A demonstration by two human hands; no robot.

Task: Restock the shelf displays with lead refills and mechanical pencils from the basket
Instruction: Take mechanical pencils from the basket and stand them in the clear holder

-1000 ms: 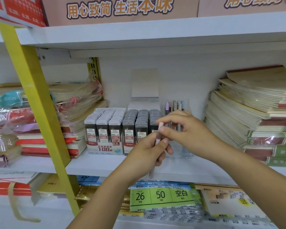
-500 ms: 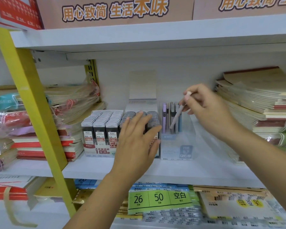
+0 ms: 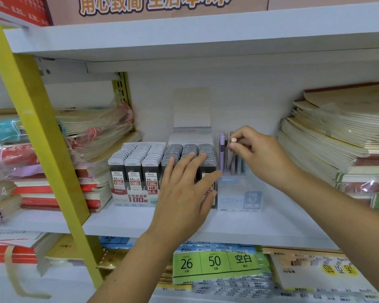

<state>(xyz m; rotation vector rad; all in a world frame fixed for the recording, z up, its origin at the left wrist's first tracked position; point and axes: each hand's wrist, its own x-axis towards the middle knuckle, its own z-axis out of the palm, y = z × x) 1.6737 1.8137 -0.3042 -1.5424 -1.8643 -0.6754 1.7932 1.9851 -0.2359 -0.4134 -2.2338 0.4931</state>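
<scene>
The pencil [image 3: 234, 140], grey with a pale cap, stands almost upright in the clear box [image 3: 239, 199] among other pencils [image 3: 221, 154]. There is bare shelf [image 3: 271, 221] right of the box, before the notebooks [image 3: 337, 138]. My right hand [image 3: 260, 156] pinches the cap. My left hand [image 3: 184, 189] lies flat, fingers straight, on the lead refills [image 3: 136, 169].

Both bare forearms were extended forward and upward, the left hand [image 3: 184, 186] flat with fingers straight and spread, the right hand [image 3: 258, 156] positioned higher, fingers curled, thumb and forefinger pinching the cap end of a mechanical pencil [image 3: 234, 140].
</scene>
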